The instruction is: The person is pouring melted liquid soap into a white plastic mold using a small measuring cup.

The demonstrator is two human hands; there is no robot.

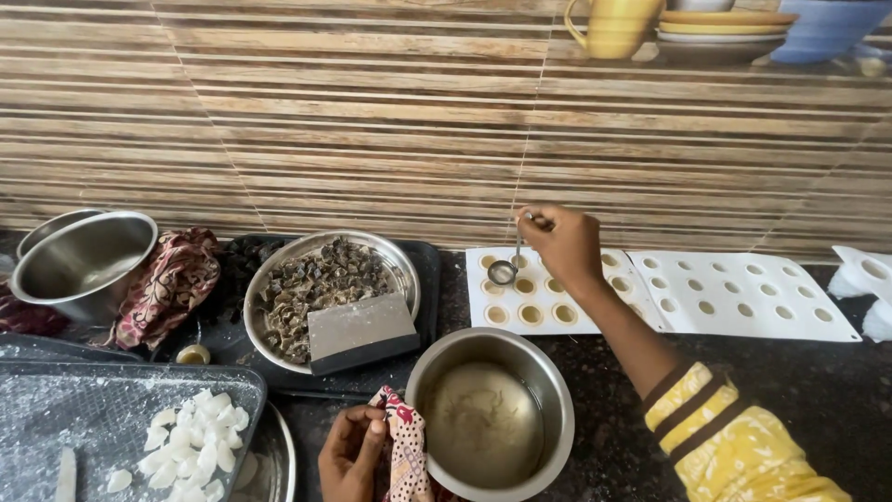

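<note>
Right hand point(562, 244) — closed on the thin handle of a small metal ladle point(503, 271), arm stretched out over the counter. The ladle bowl hangs just above the left part of a white mould point(539, 321); that mould's round cavities show yellowish fill. A second white mould point(743, 297) lies touching it on the right, its cavities looking paler; whether they are filled cannot be told.

Left hand point(351, 454) — fingers curled on a patterned cloth point(405, 446), pinched against the near-left rim of a steel pot point(490, 414). The pot sits in front of the filled mould and holds a pale, cloudy liquid.

Surroundings:
- Round steel plate point(400, 270) of dark chopped pieces, resting on a black tray point(429, 279); a flat steel scraper point(360, 331) lies across the plate's near edge, between the pot and the chopped pieces.
- Steel bowl point(84, 256) at far left, a red-brown patterned rag point(167, 279) bunched just beside it.
- Foil-lined tray point(84, 418) at lower left with white chunks point(190, 446) heaped on its right part.
- White scraps point(859, 279) at the right edge of the dark stone counter point(836, 390).
- Striped wall tiles point(372, 112) behind; a printed mug and dishes at top right.

Nothing lies between the ladle and the mould; the pot rim stands close below the right forearm.
</note>
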